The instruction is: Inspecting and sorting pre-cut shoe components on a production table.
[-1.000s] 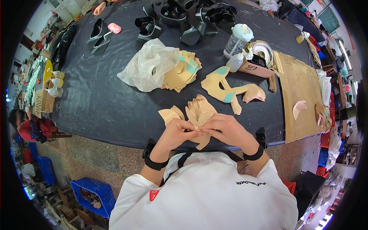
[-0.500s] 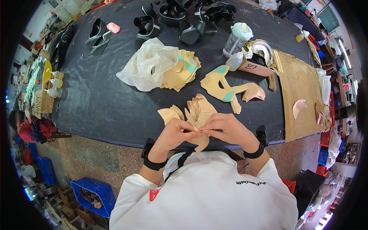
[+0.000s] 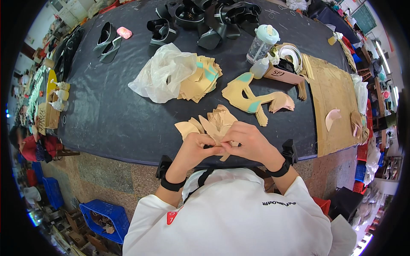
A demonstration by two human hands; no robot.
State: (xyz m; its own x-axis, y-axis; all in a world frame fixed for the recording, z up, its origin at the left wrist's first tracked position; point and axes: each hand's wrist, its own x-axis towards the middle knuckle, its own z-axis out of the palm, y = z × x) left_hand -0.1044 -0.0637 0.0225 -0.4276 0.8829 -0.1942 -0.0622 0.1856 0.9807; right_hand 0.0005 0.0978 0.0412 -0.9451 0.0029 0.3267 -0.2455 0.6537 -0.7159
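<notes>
Near the table's front edge my left hand (image 3: 197,147) and my right hand (image 3: 247,140) meet, thumbs and fingertips pinched together. Both grip a thin beige cut piece (image 3: 208,128), like a shoe upper part, with a pointed end sticking up and a narrow end below the fingers. Just beyond them lies a loose, fanned bunch of similar beige pieces (image 3: 224,116). More beige pieces (image 3: 186,128) lie beside it on the left. My fingers hide the middle of the held piece.
A plastic bag (image 3: 160,77) partly covers stacked yellow-beige pieces (image 3: 203,83). Curved pieces with green patches (image 3: 237,94) lie right of it. Beyond stand a clear jug (image 3: 261,45), a small bottle (image 3: 259,68), a cardboard box (image 3: 282,76) and black shoes (image 3: 190,17). Cardboard (image 3: 335,106) covers the right side.
The held piece has turned: its pointed end now stands up beyond my fingers, and less of it hangs below them. My hands remain pinched together in nearly the same place.
</notes>
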